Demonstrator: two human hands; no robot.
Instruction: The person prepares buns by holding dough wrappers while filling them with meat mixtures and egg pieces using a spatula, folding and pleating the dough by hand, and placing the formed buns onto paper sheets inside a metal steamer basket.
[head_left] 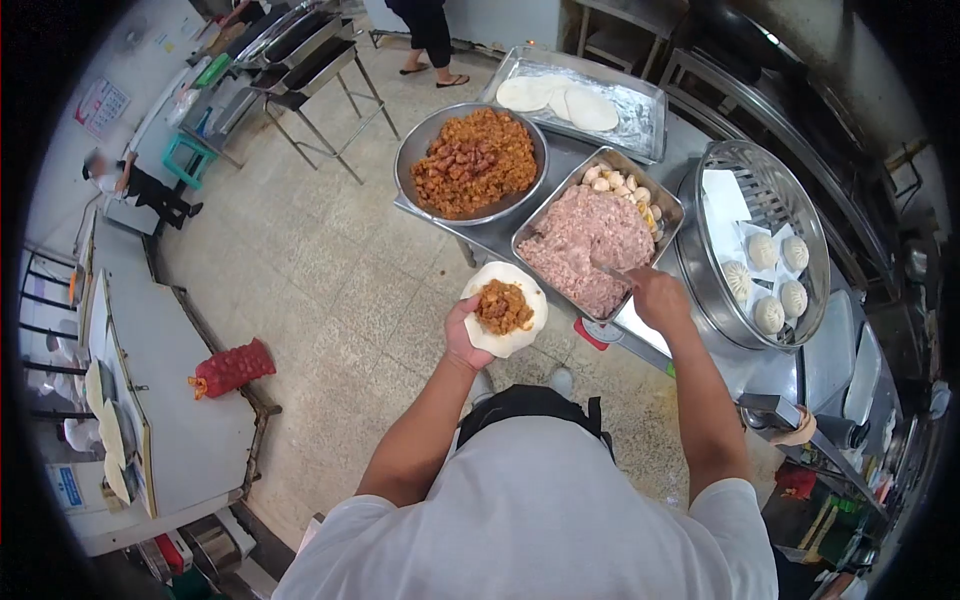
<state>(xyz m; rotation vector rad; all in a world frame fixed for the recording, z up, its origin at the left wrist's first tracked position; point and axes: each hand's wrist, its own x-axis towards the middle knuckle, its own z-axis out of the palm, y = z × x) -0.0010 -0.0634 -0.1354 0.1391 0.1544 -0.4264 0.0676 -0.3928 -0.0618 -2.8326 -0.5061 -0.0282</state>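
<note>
My left hand holds up a round white dough wrapper, its thumb on the wrapper's edge. A heap of orange-brown filling lies in the wrapper's middle. Closed round the handle of a metal spreader, my right hand is over the near right corner of a metal tray. The spreader's tip touches the pink minced meat. Pale round pieces fill the tray's far end. Behind my left hand stands a metal bowl of orange-brown filling.
A steamer with several pleated buns stands at the right. Flat dough rounds lie on a foil-lined tray at the back. A red mesh sack is at the left. Two people stand farther off.
</note>
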